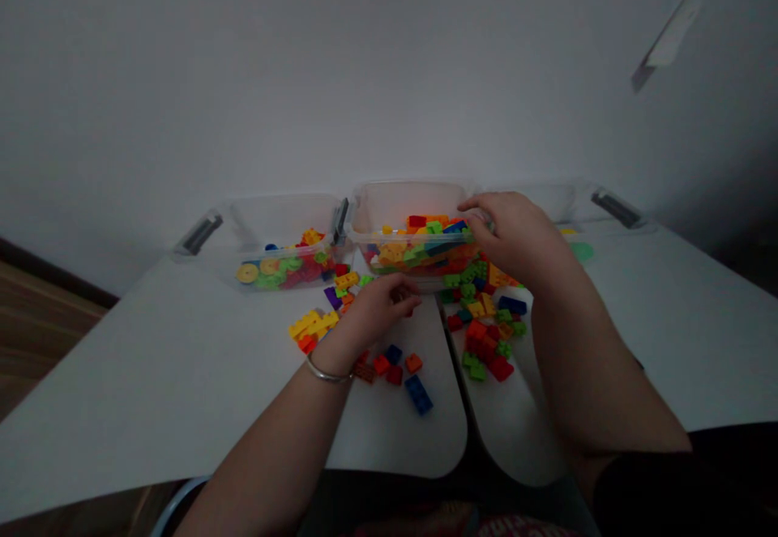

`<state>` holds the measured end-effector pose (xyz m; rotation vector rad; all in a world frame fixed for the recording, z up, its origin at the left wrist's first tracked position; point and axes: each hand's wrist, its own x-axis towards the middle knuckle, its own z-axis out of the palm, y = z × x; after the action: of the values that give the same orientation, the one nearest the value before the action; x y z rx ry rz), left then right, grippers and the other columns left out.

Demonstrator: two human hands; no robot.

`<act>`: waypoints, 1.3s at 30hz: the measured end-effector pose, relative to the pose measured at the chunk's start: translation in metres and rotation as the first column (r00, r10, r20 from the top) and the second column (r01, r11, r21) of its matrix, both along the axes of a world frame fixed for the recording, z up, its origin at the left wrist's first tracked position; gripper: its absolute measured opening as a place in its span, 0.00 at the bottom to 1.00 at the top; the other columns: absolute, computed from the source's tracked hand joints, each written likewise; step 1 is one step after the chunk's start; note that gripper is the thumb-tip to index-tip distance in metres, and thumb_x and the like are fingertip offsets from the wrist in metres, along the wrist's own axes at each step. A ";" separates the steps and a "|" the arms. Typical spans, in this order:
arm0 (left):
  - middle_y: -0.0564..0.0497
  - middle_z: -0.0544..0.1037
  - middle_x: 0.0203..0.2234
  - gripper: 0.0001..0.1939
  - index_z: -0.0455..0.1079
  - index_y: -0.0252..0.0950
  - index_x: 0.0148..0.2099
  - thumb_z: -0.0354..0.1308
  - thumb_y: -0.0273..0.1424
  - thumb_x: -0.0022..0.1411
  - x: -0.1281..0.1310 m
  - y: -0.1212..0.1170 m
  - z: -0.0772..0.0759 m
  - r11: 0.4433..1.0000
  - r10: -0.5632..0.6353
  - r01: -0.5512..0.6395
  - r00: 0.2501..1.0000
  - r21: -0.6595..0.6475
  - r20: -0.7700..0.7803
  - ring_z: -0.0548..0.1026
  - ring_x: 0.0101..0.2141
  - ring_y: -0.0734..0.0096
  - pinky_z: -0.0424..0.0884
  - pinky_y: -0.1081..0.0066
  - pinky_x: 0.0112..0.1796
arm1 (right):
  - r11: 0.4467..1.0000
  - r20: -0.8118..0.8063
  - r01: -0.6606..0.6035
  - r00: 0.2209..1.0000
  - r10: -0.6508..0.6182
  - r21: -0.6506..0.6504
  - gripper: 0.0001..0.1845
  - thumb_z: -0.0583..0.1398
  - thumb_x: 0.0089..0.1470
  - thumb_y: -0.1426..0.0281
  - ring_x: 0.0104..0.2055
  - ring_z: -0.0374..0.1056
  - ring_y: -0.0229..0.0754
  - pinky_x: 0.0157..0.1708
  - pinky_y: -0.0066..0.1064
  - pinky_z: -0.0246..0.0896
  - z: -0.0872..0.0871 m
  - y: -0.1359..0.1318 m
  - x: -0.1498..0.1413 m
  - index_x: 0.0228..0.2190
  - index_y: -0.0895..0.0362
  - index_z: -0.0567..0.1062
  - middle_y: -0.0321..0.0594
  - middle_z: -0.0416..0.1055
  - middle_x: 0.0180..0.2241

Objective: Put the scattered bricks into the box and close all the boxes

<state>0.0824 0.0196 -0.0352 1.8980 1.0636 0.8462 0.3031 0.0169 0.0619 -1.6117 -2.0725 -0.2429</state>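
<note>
My left hand hovers over the loose toy bricks in front of the middle clear plastic bin. Its fingers are curled in, and whatever may be between them is too dark to make out. A bangle circles that wrist. At the right side of the same bin is my right hand, its fingers and thumb apart over the rim. Mixed bricks fill part of this bin. Below my left hand lie a blue brick and an orange brick. Yellow bricks lie left of it.
Another clear bin with wheels and bricks stands at the left; a third bin is partly behind my right arm. Green and red bricks are heaped right of the gap between two white tabletops. A wall rises behind.
</note>
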 end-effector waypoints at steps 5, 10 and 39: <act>0.56 0.73 0.21 0.07 0.70 0.36 0.33 0.63 0.33 0.53 0.003 0.000 0.009 0.989 0.090 -0.049 0.947 -0.138 0.309 0.70 0.22 0.76 0.67 0.75 0.26 | 0.978 -0.057 -0.202 0.977 0.205 0.051 0.17 0.51 0.60 0.68 0.48 0.70 0.49 0.51 0.40 0.59 -0.001 -0.012 -0.018 0.42 0.58 0.77 0.46 0.77 0.44; 0.57 0.71 0.21 0.10 0.68 0.35 0.32 0.64 0.34 0.52 0.005 0.001 0.015 0.972 0.212 -0.133 0.854 -0.195 0.474 0.68 0.22 0.79 0.63 0.77 0.25 | 0.956 -0.075 -0.293 0.954 0.291 -0.009 0.12 0.55 0.58 0.69 0.47 0.69 0.49 0.49 0.38 0.58 -0.004 -0.017 -0.034 0.39 0.56 0.78 0.44 0.77 0.41; 0.57 0.74 0.29 0.28 0.64 0.38 0.45 0.72 0.31 0.44 0.006 0.001 0.016 0.932 0.163 0.155 0.627 -0.327 0.762 0.72 0.28 0.80 0.66 0.78 0.29 | 0.851 -0.157 -0.511 0.857 0.491 -0.125 0.11 0.59 0.55 0.69 0.53 0.66 0.47 0.52 0.38 0.61 -0.020 -0.020 -0.059 0.42 0.57 0.73 0.45 0.73 0.49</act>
<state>0.0881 0.0208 -0.0194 1.0005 0.5950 1.2226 0.2444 -0.0030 0.0418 -1.0709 -2.3769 0.2077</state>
